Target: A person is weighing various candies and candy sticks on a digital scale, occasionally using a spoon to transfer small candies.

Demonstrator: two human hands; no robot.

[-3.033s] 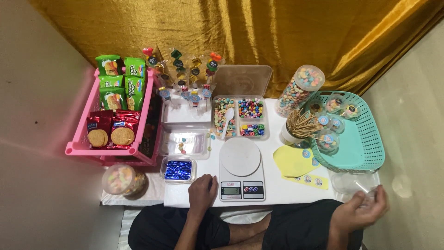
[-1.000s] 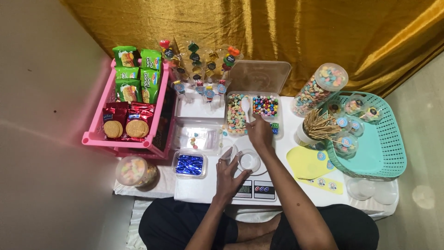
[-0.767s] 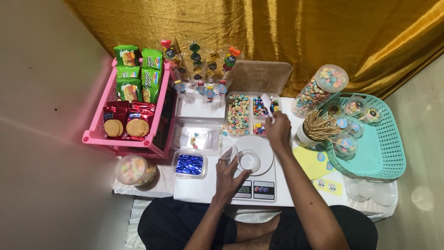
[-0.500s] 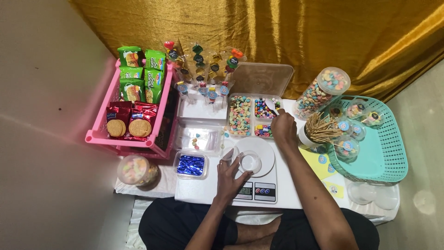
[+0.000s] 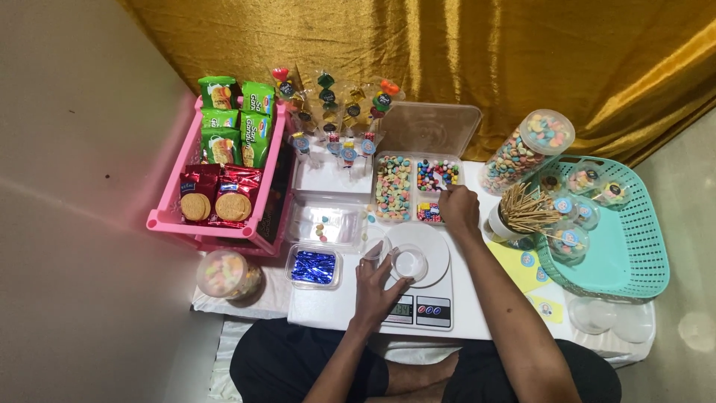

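My left hand (image 5: pixel 375 281) holds a small clear round cup (image 5: pixel 409 262) that sits on the white kitchen scale (image 5: pixel 419 290). My right hand (image 5: pixel 458 208) is over the divided clear candy box (image 5: pixel 415 190), which holds small coloured sweets in several compartments. Its fingers are pinched around something white and thin; I cannot tell what it is. The box's clear lid (image 5: pixel 428 127) stands open behind it.
A pink rack (image 5: pixel 221 219) of snack packets stands at left. Candy skewers (image 5: pixel 328 104) stand at the back. A tall jar of sweets (image 5: pixel 526 150), a cup of wooden sticks (image 5: pixel 518 212) and a teal basket (image 5: pixel 623 246) of filled cups are at right. A tub of blue ties (image 5: pixel 313 266) lies near left.
The cup has come onto the scale with my left hand on it. My right hand has gone from my lap to the candy box and shifted slightly right over its compartments.
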